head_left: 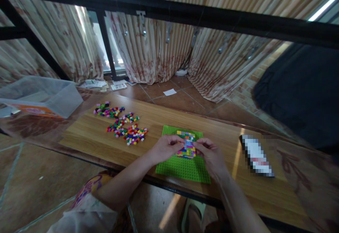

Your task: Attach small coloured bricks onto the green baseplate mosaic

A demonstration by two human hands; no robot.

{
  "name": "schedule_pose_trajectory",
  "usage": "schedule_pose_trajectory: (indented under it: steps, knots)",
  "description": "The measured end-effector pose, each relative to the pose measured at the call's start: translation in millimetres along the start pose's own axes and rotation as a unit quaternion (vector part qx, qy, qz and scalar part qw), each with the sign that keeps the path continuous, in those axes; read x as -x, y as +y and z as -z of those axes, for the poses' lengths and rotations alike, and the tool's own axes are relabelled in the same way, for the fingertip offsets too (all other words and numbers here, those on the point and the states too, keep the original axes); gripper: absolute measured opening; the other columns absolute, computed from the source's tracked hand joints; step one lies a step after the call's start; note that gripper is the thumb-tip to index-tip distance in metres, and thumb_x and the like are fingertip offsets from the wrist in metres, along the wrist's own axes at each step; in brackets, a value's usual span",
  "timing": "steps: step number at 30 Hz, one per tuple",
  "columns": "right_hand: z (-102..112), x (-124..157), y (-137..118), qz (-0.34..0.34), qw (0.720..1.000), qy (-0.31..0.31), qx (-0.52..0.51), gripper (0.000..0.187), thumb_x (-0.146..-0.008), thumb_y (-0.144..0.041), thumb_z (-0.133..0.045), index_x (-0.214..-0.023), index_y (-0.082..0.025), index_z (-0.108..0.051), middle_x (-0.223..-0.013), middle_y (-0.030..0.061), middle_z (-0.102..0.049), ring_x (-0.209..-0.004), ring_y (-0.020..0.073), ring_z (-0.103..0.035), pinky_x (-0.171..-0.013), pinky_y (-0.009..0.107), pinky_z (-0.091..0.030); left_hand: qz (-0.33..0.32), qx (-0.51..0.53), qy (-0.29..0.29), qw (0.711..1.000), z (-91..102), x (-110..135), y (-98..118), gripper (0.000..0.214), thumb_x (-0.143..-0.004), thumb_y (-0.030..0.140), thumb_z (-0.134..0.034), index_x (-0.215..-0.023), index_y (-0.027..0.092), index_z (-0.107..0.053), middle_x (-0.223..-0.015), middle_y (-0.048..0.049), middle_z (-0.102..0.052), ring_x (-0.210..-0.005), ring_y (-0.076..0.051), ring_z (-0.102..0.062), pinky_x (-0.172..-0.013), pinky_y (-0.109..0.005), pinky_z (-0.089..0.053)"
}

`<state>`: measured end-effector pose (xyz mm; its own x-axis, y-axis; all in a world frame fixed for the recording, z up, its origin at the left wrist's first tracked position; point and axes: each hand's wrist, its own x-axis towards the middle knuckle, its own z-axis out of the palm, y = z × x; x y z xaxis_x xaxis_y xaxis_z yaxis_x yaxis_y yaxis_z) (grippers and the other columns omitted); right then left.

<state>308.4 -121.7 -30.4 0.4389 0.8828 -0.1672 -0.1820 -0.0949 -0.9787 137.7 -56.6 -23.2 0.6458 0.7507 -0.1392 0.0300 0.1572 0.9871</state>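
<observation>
On the wooden board lies a green studded baseplate (182,171), and on its upper middle sits a multicoloured build of small toy bricks (188,151). My left hand (168,148) reaches in from the left side of the build, thumb and fingertips pinched together at its edge. From the right, my right hand (212,153) has its thumb and forefinger closed at the opposite edge. Whatever the fingertips hold is too small to make out. Both hands rest over the baseplate and partly cover it.
Loose coloured bricks (127,127) lie scattered left of the baseplate. A clear plastic bin (45,95) with an orange label stands at the far left. To the right is a blurred-out phone-like object (256,157). A dark rail (169,10) crosses above, before striped curtains (159,52).
</observation>
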Motion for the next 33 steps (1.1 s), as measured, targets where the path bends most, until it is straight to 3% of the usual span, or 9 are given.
schedule_pose_trajectory:
  steps: [4,9,12,16,19,24,28,33]
  knots:
    - [2.9,2.1,-3.7,0.011,1.0,0.001,0.003,0.029,-0.059,-0.041,-0.081,-0.065,-0.019,-0.063,-0.054,-0.0045,-0.054,-0.049,0.0089,-0.046,-0.049,0.023,-0.039,0.024,0.056,0.001,0.998,-2.0,1.3,2.8,0.027,-0.073,0.038,-0.068,-0.082,0.012,-0.07,-0.057,0.0033,-0.054,-0.052,-0.007,-0.042,-0.053,-0.02,-0.03]
    - [-0.8,10.6,-14.0,0.118,0.986,0.059,0.101,0.023,-0.068,-0.041,-0.074,-0.07,-0.02,-0.066,-0.059,-0.0021,-0.058,-0.054,0.0109,-0.051,-0.053,0.024,-0.042,0.098,0.205,0.024,0.974,-5.2,6.2,12.8,0.032,-0.071,0.041,-0.072,-0.085,0.012,-0.069,-0.051,0.0067,-0.046,-0.04,-0.002,-0.024,-0.042,-0.019,-0.013]
    - [-8.2,25.2,-16.5,0.185,0.96,0.046,0.205,0.019,-0.076,-0.04,-0.068,-0.079,-0.022,-0.069,-0.072,0.0014,-0.066,-0.067,0.0154,-0.059,-0.063,0.028,-0.049,0.102,0.328,0.025,0.939,-4.3,7.2,15.5,0.029,-0.074,0.037,-0.072,-0.087,0.011,-0.069,-0.057,0.0038,-0.053,-0.042,-0.002,-0.032,-0.043,-0.017,-0.023]
    - [-22.6,45.1,-13.9,0.298,0.901,-0.044,0.313,0.015,-0.085,-0.035,-0.06,-0.094,-0.027,-0.07,-0.093,0.003,-0.07,-0.083,0.0186,-0.064,-0.076,0.032,-0.051,0.102,0.431,0.007,0.896,-3.1,8.2,17.9,0.029,-0.084,0.037,-0.06,-0.088,0.01,-0.07,-0.079,-0.0074,-0.068,-0.069,-0.011,-0.06,-0.068,-0.021,-0.046]
    - [-35.6,50.4,-10.4,0.334,0.871,-0.091,0.349,0.019,-0.088,-0.032,-0.057,-0.103,-0.029,-0.068,-0.103,0.0026,-0.069,-0.094,0.0192,-0.064,-0.082,0.032,-0.05,0.076,0.459,-0.024,0.885,-5.3,9.7,18.2,0.036,-0.086,0.042,-0.055,-0.091,0.009,-0.07,-0.092,-0.0116,-0.07,-0.086,-0.017,-0.064,-0.082,-0.026,-0.045]
    - [-51.5,45.4,-2.8,0.348,0.84,-0.093,0.406,0.021,-0.09,-0.035,-0.055,-0.1,-0.026,-0.07,-0.102,0.0057,-0.069,-0.095,0.0212,-0.064,-0.081,0.034,-0.05,0.053,0.474,-0.058,0.877,-10.4,10.6,13.3,0.039,-0.083,0.046,-0.059,-0.092,0.009,-0.07,-0.098,-0.0112,-0.069,-0.09,-0.019,-0.064,-0.09,-0.03,-0.043]
    - [-53.8,44.5,0.0,0.353,0.841,-0.097,0.397,0.021,-0.091,-0.033,-0.052,-0.098,-0.025,-0.07,-0.098,0.0055,-0.069,-0.09,0.0201,-0.064,-0.08,0.034,-0.051,0.042,0.471,-0.055,0.879,-10.8,11.3,10.9,0.04,-0.083,0.046,-0.059,-0.095,0.009,-0.07,-0.096,-0.0113,-0.069,-0.09,-0.018,-0.063,-0.094,-0.03,-0.04]
    - [-44.0,45.4,-2.0,0.338,0.865,-0.101,0.358,0.02,-0.09,-0.034,-0.052,-0.1,-0.027,-0.069,-0.103,0.004,-0.07,-0.097,0.0204,-0.064,-0.087,0.035,-0.049,0.027,0.441,-0.063,0.895,-6.5,14.6,16.3,0.037,-0.083,0.042,-0.059,-0.099,0.01,-0.07,-0.101,-0.0122,-0.069,-0.093,-0.019,-0.063,-0.088,-0.029,-0.042]
